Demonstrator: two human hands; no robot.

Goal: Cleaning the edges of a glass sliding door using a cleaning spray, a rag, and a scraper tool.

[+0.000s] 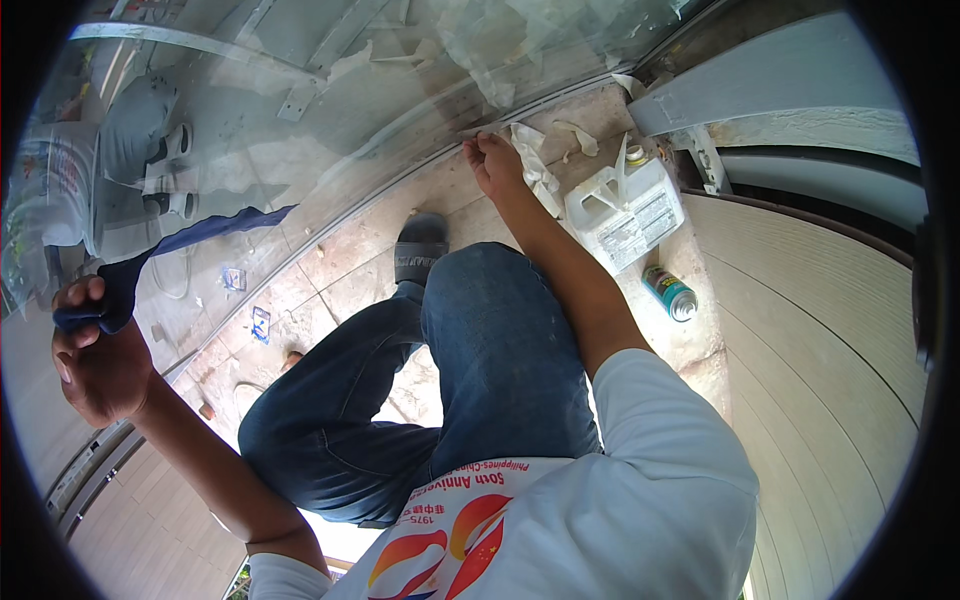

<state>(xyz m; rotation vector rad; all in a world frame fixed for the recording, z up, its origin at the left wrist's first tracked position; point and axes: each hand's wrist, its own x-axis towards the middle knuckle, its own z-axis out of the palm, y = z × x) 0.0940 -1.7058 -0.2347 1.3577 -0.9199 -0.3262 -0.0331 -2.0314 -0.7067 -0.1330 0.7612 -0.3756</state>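
A dark blue cloth (139, 274) is gripped in my left hand (105, 360), and its long end trails up to the right in front of the glass panel (360, 112). At the foot of this glass, my right hand (496, 163) has its fingers drawn together against the bottom frame (420, 166). Whether anything thin is pinched there is too small to tell. Beside that hand lies a crumpled pale strip of paper or film (534, 161). Ragged pale pieces (480, 64) cling to the glass higher up.
A white plastic jug (624, 217) with a label stands right of my right arm. Near it lies a teal spray can (670, 294). A blue-and-white packet (260, 325) is on the dusty tiles. Pale siding (810, 300) curves along the right, under a grey metal beam (765, 71).
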